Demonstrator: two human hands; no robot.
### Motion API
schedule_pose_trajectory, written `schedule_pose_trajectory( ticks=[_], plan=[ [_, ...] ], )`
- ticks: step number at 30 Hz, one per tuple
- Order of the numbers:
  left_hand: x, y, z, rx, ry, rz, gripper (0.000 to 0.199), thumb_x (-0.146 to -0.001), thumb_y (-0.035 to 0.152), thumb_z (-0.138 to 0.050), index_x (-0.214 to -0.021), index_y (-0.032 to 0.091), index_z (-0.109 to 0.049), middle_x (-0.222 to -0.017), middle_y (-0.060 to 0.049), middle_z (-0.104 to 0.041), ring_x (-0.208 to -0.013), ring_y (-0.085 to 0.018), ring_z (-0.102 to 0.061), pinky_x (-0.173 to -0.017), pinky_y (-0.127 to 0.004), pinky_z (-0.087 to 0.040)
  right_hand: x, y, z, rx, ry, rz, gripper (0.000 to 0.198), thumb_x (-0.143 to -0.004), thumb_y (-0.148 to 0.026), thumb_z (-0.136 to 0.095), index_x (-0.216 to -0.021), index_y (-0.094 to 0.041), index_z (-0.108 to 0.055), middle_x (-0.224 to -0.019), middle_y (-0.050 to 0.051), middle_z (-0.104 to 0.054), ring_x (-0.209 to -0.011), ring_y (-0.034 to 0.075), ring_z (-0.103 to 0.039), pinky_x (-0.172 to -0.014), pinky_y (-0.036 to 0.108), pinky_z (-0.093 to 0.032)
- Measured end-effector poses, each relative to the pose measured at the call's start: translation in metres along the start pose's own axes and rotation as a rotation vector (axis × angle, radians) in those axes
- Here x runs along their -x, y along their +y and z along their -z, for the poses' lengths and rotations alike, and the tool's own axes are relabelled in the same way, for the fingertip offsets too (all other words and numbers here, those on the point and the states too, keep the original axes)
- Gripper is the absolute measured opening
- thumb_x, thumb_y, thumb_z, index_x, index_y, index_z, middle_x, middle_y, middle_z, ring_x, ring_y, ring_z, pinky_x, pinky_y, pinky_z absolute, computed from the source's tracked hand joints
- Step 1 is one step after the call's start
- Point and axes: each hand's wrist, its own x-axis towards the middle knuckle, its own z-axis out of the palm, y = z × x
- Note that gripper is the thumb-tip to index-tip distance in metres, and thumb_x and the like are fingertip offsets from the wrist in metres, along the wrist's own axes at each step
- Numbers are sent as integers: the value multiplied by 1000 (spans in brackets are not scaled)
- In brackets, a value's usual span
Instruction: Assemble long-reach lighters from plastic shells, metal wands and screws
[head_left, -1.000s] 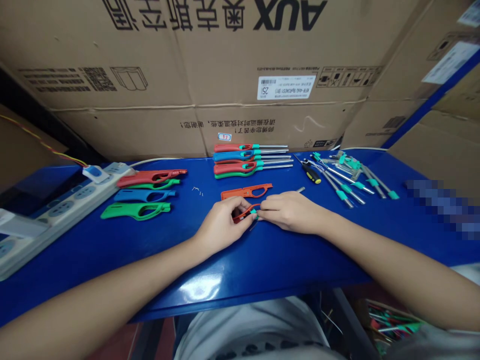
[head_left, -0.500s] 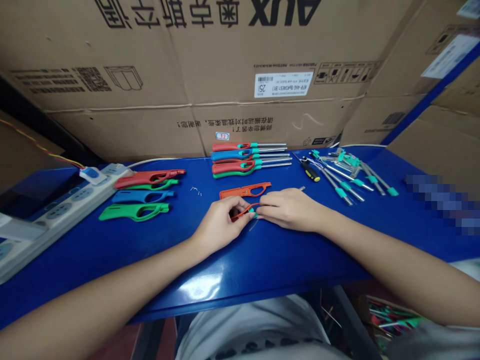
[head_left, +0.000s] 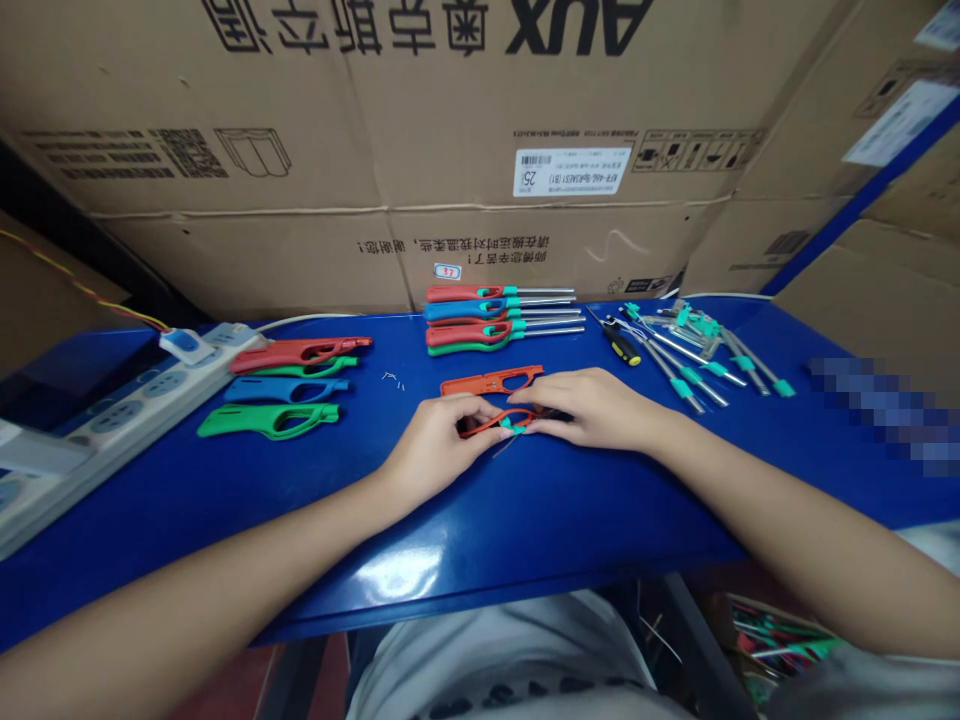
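Observation:
My left hand is closed around the handle end of an orange lighter housing half. At its other end, the fingers of my right hand pinch the same piece. A teal trigger part shows between the two thumbs, with a thin wire or tube hanging below. Most of the held housing is hidden by my fingers. Just behind my hands, a second orange housing half lies flat, its hollow inside facing up.
Assembled lighters lie in a row near the cardboard. Coloured housings rest at left beside a power strip. Tiny screws lie nearby. At right are a screwdriver and several metal tubes with teal parts.
My right fingers have opened slightly and shifted along the held housing, so more of its orange loop and the teal trigger part shows. My left hand keeps its hold.

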Motion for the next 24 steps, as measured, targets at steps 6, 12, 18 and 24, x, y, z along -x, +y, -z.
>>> schedule_pose_trajectory(
  ticks=[6,12,18,24],
  plan=[
    [-1,2,12,-90,-80,-78,20,-90,25,-67,-107,25,-78,-104,-3,-79,-93,-22,-73,-84,-32,-55,1,1,4,10,-5,14,32,-99,-38,-56,-126,-22,-66,-115,9,-75,-101,22,-71,-82,30,-51],
    [-3,1,10,-53,-104,25,17,-89,21,-64,-97,21,-79,-93,-2,-79,-82,-20,-72,-74,-30,-55,2,0,6,0,-17,20,34,-99,-41,-56,-125,-21,-67,-116,8,-75,-103,21,-70,-84,30,-51],
    [-2,-2,6,-33,-87,44,17,-90,23,-65,-98,21,-79,-94,-4,-79,-84,-20,-72,-75,-30,-54,4,-2,14,43,49,20,49,-95,-54,-58,-132,-22,-63,-126,10,-69,-111,24,-67,-81,30,-53],
    [1,-7,1,-250,-107,-226,28,-100,29,-54,-118,21,-74,-99,-8,-69,-94,-22,-66,-86,-36,-53,9,32,24,173,327,-337,32,-98,-32,-49,-121,-20,-68,-117,9,-72,-103,25,-68,-83,35,-53]
  ],
)
